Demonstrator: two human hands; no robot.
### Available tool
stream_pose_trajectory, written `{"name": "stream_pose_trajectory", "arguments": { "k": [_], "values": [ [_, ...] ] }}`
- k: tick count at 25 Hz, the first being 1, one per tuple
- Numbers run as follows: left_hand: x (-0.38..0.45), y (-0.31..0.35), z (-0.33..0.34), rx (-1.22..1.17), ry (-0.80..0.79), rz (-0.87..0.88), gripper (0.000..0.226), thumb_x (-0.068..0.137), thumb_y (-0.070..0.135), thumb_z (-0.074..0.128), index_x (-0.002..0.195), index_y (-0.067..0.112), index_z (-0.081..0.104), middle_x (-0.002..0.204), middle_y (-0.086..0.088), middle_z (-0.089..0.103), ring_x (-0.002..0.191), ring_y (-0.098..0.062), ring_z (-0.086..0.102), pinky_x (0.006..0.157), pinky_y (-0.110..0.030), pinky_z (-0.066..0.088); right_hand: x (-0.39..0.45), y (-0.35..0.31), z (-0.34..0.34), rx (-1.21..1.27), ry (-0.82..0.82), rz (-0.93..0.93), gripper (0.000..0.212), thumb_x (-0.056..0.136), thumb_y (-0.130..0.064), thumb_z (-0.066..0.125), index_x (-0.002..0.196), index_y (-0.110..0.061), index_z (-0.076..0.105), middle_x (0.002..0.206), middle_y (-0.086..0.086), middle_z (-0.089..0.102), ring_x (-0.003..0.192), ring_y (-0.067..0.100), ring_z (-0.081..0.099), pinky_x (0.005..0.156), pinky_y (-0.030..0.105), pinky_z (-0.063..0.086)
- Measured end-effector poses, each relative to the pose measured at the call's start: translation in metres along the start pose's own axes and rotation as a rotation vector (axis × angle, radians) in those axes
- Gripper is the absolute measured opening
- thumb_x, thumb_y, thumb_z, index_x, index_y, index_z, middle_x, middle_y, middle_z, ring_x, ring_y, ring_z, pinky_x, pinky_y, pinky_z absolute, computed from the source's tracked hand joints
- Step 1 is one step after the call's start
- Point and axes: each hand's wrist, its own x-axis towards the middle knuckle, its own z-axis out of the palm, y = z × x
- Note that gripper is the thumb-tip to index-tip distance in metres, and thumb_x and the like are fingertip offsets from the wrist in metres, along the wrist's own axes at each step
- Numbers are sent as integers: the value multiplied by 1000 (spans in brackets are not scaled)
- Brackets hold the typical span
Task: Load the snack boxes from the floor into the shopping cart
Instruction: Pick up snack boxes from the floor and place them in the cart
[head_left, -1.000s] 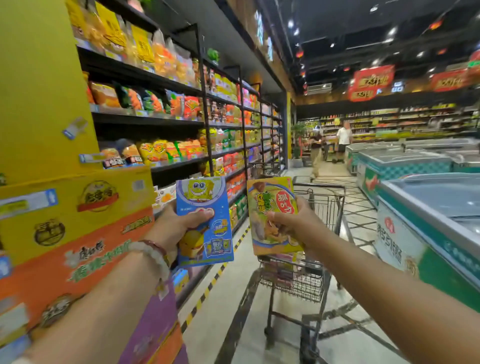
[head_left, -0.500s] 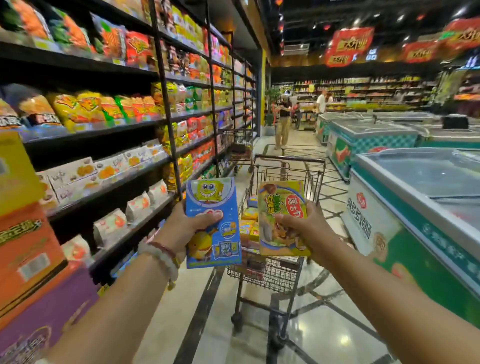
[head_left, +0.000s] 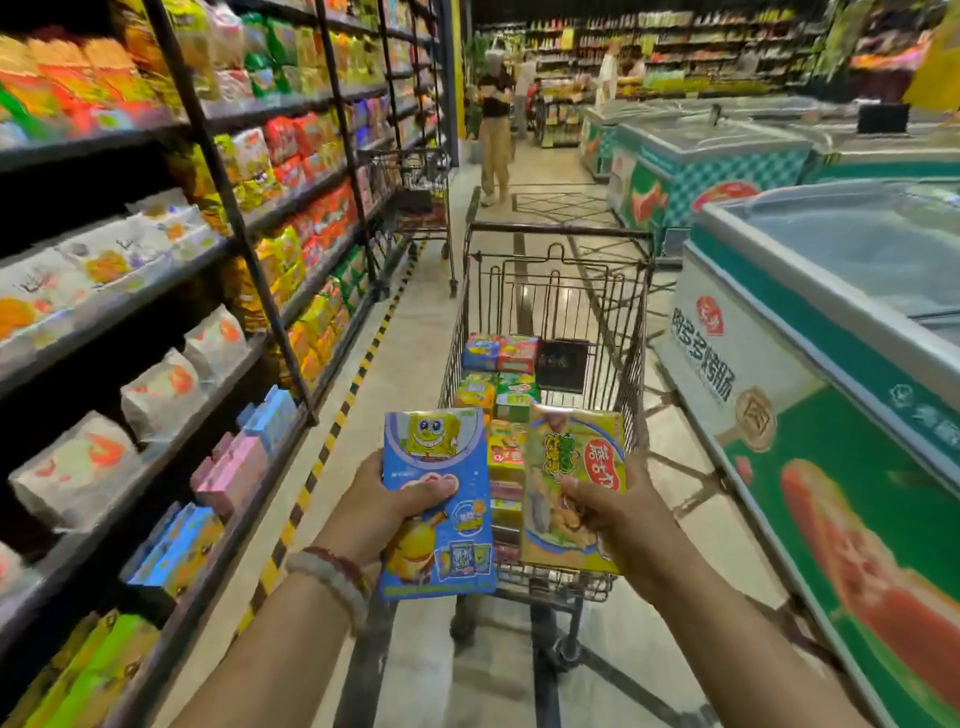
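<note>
Snack boxes: a blue box (head_left: 437, 506) and a yellow-green box (head_left: 571, 483) were held upright, side by side, over the near end of the shopping cart (head_left: 558, 260).
Left hand (head_left: 387, 512): fingers closed around the blue box's left edge, thumb across its face.
Right hand (head_left: 608, 512): clamped on the yellow-green box's lower right.
Handling: probably light, stiff cardboard; best pinched by the edges.
Cart contents: more boxes (head_left: 496, 387) lay inside.
</note>
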Motion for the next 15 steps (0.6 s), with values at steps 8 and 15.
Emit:
{"name": "stream_pose_trajectory", "arguments": {
  "k": [8, 15],
  "values": [
    [150, -39, 12, 7, 47, -134, 41, 60, 9, 77, 100, 8, 66, 95, -19, 72, 80, -34, 70, 64, -38, 57, 158, 17, -31, -16, 78, 131, 42, 77, 1, 71, 113, -9, 52, 87, 9, 68, 68, 19, 65, 58, 27, 53],
    [261, -65, 2, 76, 58, -212, 66, 57, 20, 84, 118, 12, 59, 106, -12, 70, 95, -33, 68, 81, -47, 55, 271, 32, -30, -116, 79, 275, 57, 71, -6, 80, 120, -11, 52, 103, 13, 70, 84, 22, 70, 63, 26, 54]
  ]
}}
